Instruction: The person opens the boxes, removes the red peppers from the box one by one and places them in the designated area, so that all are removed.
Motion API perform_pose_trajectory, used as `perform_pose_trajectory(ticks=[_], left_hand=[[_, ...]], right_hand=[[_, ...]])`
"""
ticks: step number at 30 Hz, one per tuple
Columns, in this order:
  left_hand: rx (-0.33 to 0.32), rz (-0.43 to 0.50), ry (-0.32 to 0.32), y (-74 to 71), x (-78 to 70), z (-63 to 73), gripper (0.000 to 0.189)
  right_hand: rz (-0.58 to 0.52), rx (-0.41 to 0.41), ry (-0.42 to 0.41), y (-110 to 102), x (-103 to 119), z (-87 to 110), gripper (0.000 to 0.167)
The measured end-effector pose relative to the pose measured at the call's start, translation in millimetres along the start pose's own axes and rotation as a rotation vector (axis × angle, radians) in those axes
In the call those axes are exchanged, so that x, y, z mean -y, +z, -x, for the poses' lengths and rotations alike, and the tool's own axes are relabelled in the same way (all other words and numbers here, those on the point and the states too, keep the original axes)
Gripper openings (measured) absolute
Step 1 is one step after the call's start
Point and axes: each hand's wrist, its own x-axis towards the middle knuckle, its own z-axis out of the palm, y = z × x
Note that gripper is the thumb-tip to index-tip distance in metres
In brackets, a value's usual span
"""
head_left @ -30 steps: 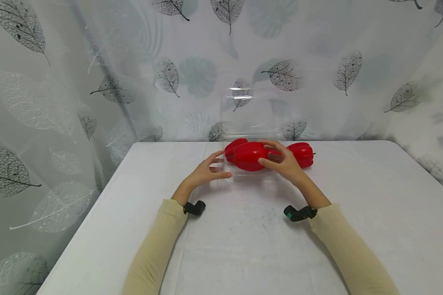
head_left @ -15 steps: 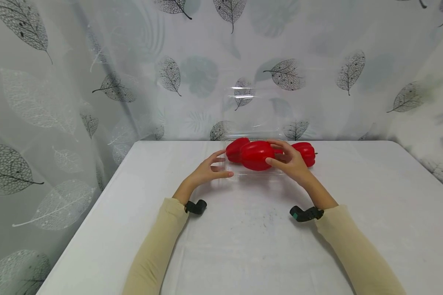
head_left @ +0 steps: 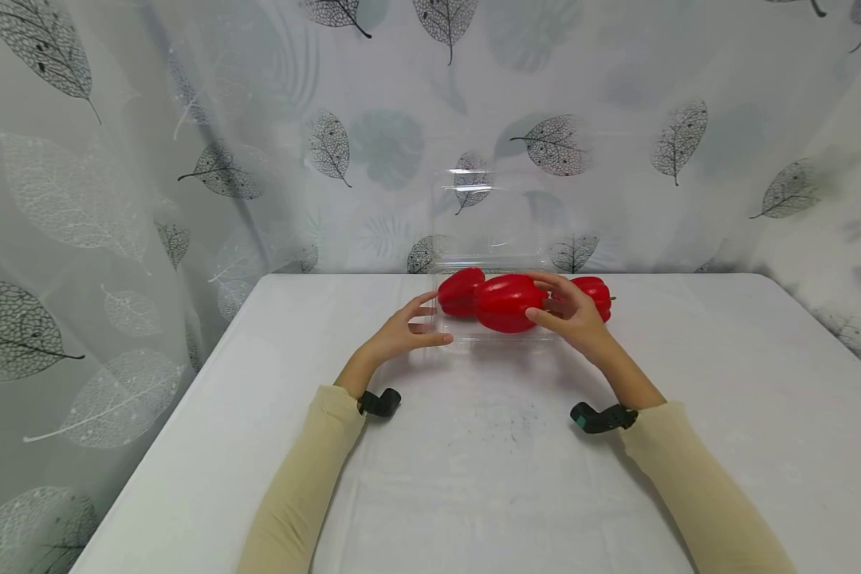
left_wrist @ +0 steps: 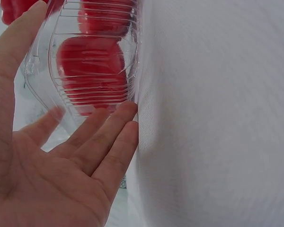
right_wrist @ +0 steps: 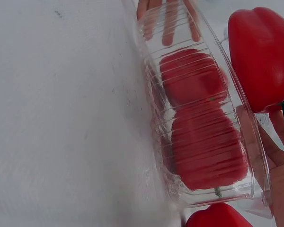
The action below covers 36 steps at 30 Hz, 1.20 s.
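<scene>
My right hand [head_left: 572, 317] holds a red bell pepper [head_left: 509, 304] by its stem end, above a clear ribbed plastic container [right_wrist: 248, 106]. Its green stem shows in the right wrist view. Two red peppers lie inside the container, one at the left [right_wrist: 191, 75] and one at the right [right_wrist: 208, 146]; in the head view the held pepper and my hand partly hide them. My left hand [head_left: 396, 335] is at the container's left end, fingers extended along its wall [left_wrist: 66, 101] and thumb spread above the rim.
The container's transparent lid [head_left: 502, 219] stands raised at the back, before a leaf-patterned curtain [head_left: 387, 151]. Another red bell pepper [head_left: 597, 295] lies on the white table [head_left: 696, 359], just right of the container, partly behind my right hand.
My right hand has shifted a little to the right with the bell pepper, uncovering more of the left pepper in the container. My left hand stays at the container's left end.
</scene>
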Motion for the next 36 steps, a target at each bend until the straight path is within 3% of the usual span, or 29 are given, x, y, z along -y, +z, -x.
perform_pose_trajectory(ticks=[7,24,36], left_hand=[[-0.007,-0.006,-0.003,0.2,0.5,-0.3,0.090],[-0.007,-0.004,-0.005,-0.2,-0.3,-0.5,0.088],[-0.008,-0.011,-0.003,0.8,0.7,-0.4,0.089]], right_hand=[[0.007,-0.011,0.044,-6,0,4.0,0.061],[-0.011,-0.055,-0.028,-23,-4,13.6,0.056],[0.009,-0.113,-0.002,-31,-5,20.8,0.058]])
